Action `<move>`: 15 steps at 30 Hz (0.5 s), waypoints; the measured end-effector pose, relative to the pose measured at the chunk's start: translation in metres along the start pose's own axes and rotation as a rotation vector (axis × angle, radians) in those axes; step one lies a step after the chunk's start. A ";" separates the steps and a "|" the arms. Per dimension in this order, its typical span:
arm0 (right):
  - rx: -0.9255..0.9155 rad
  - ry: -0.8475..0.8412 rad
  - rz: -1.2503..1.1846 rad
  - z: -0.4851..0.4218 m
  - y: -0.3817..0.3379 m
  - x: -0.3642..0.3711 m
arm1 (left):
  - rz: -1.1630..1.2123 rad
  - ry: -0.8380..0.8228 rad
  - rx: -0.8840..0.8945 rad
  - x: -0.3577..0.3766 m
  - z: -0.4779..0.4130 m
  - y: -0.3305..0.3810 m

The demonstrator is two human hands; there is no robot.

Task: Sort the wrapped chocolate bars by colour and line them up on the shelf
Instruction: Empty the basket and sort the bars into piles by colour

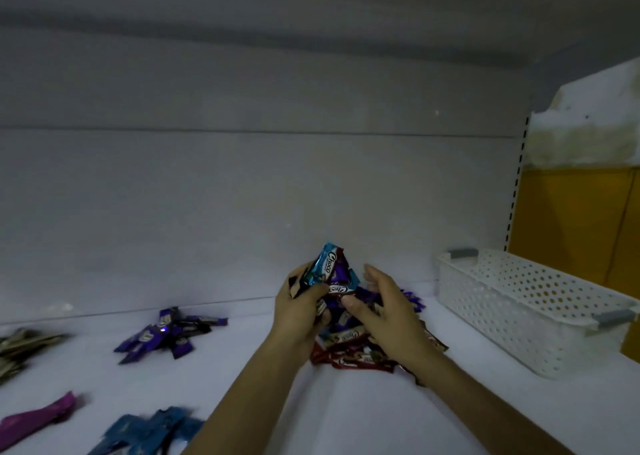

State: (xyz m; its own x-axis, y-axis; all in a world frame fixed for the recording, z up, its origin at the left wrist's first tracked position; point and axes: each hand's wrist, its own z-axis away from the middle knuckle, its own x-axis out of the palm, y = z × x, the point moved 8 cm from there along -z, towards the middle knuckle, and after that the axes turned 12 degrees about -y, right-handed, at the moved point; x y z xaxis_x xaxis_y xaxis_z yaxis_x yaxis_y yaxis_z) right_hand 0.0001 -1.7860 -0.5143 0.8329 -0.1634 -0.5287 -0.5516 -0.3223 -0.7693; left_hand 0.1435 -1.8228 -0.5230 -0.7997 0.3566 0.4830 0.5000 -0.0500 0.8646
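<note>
Too many mixed bars are gripped by the left hand and just touched by the loose right hand, so some may be dropped.

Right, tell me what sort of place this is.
Probably a shop's display shelving: a white shelf with a slotted upright at its right edge, wrapped chocolate bars heaped by colour, and a white perforated basket.

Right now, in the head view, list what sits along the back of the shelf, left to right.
Olive-gold bars → purple bars → left hand, gripping a bunch of bars → right hand → white basket.
</note>
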 end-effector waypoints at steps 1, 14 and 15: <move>0.017 -0.067 -0.106 -0.003 -0.013 0.009 | -0.006 -0.003 0.016 -0.006 0.007 0.016; -0.023 -0.589 -0.486 -0.039 -0.169 0.179 | -0.053 0.235 0.116 -0.169 0.131 0.153; -0.024 -0.577 -0.479 -0.039 -0.178 0.194 | -0.048 0.261 0.118 -0.183 0.143 0.159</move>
State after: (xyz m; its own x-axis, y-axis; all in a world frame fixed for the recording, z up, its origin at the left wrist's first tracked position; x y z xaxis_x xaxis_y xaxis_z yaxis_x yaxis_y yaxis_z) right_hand 0.2616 -1.7967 -0.4656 0.8224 0.5125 -0.2472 -0.1277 -0.2570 -0.9579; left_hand 0.4174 -1.7624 -0.4938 -0.8742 0.1031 0.4746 0.4826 0.0759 0.8725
